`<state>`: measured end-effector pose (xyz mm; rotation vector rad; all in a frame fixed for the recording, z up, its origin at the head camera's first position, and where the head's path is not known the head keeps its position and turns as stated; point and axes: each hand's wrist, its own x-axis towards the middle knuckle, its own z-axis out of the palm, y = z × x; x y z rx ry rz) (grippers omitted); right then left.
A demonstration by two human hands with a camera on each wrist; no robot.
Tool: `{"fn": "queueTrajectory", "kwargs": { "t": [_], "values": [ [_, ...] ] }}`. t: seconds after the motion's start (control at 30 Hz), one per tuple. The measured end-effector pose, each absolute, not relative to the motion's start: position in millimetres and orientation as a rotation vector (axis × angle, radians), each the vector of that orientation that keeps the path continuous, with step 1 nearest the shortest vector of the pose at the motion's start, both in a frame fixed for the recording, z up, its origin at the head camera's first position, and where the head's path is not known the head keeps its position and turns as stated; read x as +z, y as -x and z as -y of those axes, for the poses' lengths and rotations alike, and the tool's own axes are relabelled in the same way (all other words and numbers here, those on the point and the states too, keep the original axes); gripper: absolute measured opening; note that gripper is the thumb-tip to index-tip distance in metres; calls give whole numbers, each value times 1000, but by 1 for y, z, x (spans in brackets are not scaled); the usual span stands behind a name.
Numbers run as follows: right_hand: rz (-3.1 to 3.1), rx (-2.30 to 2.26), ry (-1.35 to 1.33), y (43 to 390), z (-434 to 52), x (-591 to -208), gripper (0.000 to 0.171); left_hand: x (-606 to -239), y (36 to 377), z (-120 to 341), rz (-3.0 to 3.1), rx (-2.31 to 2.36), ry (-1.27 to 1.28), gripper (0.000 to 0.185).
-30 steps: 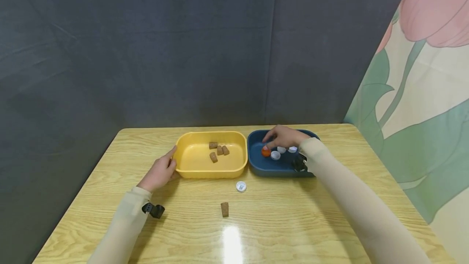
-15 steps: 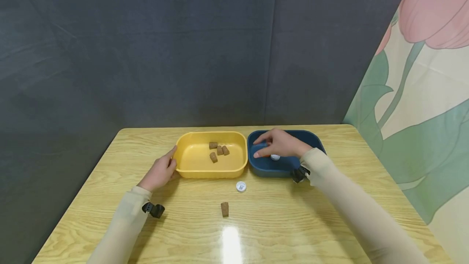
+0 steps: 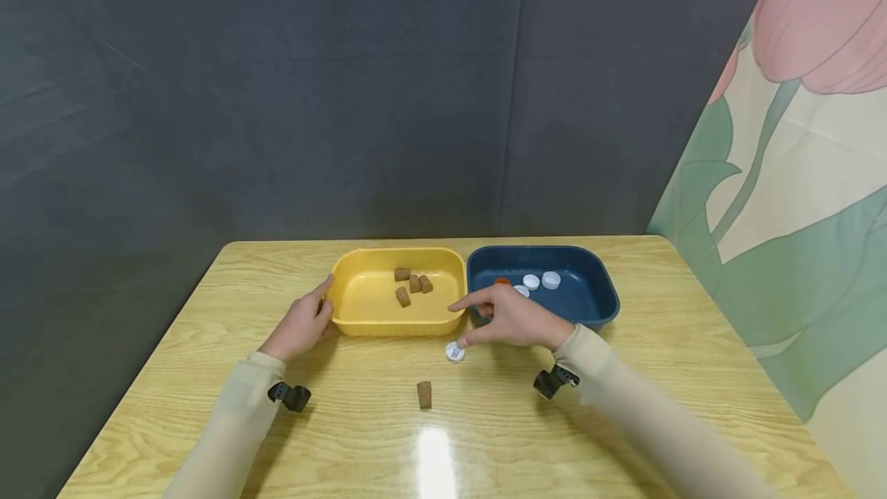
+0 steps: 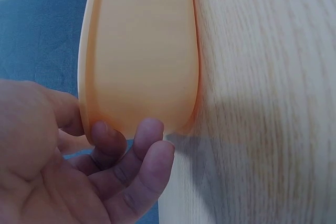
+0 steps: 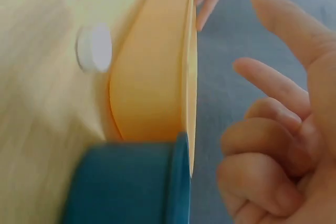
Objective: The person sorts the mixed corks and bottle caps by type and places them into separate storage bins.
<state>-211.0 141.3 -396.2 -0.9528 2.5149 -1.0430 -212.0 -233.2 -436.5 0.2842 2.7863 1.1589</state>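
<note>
My left hand grips the left end of a yellow plastic tray; in the left wrist view its fingers bend against the outer end wall, one going behind the rim. My right hand holds nothing. Its thumb and index finger stretch apart while the other fingers curl, plain in the right wrist view. Below it a white bottle cap lies on the table, overlapped by the thumb tip in the head view. Nearer me lies a cork stopper. Several cork stoppers sit inside the yellow tray.
A dark blue tray stands against the yellow one's right end. In it are white bottle caps and an orange-red one, partly hidden by my right hand. A dark curtain hangs behind the wooden table.
My right hand has left the blue tray, moving left and toward me to above the loose white cap. The orange-red cap stays in the blue tray. My left hand has kept still.
</note>
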Motion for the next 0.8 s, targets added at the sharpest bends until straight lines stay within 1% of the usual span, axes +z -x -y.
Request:
{"fn": "queueTrajectory", "kwargs": {
  "t": [0.27, 0.5, 0.8],
  "values": [
    [-2502, -1124, 947, 191, -123, -410, 50, -439, 212, 234, -2772, 1181, -276, 56],
    [-2451, -1089, 970, 177, -106, -433, 58, -440, 212, 234, -2772, 1179, -282, 56],
    [-2401, -1049, 1002, 167, -90, -455, 61, -437, 212, 232, -2775, 1182, -286, 56]
  ]
}}
